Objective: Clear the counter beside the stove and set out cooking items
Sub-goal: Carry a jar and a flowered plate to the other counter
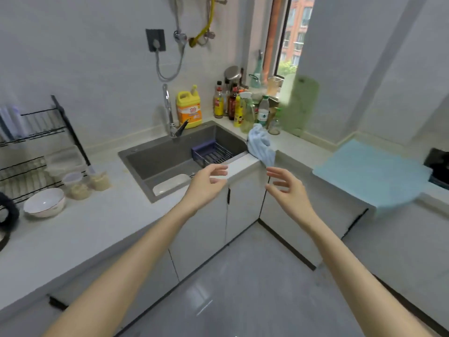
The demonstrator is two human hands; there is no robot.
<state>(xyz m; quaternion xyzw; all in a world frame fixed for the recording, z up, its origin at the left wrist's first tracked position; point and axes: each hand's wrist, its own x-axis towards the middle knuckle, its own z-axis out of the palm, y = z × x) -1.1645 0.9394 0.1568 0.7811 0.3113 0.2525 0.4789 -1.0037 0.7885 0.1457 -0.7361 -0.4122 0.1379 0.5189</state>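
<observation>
A light blue cutting board (371, 173) lies flat on the counter (296, 147) at the right, beside the black stove (438, 164) at the frame's edge. A crumpled light blue cloth (261, 144) hangs over the counter corner by the sink. My left hand (206, 183) and my right hand (288, 188) hover in front of that corner, fingers loosely spread, holding nothing. A green cutting board (300, 103) leans upright against the wall by the window.
Several sauce bottles (233, 103) and a yellow detergent jug (189, 107) crowd the corner behind the grey sink (170, 161), which holds a dark rack (210, 153). At the left stand a dish rack (36, 147), a white bowl (45, 201) and plastic containers (80, 183).
</observation>
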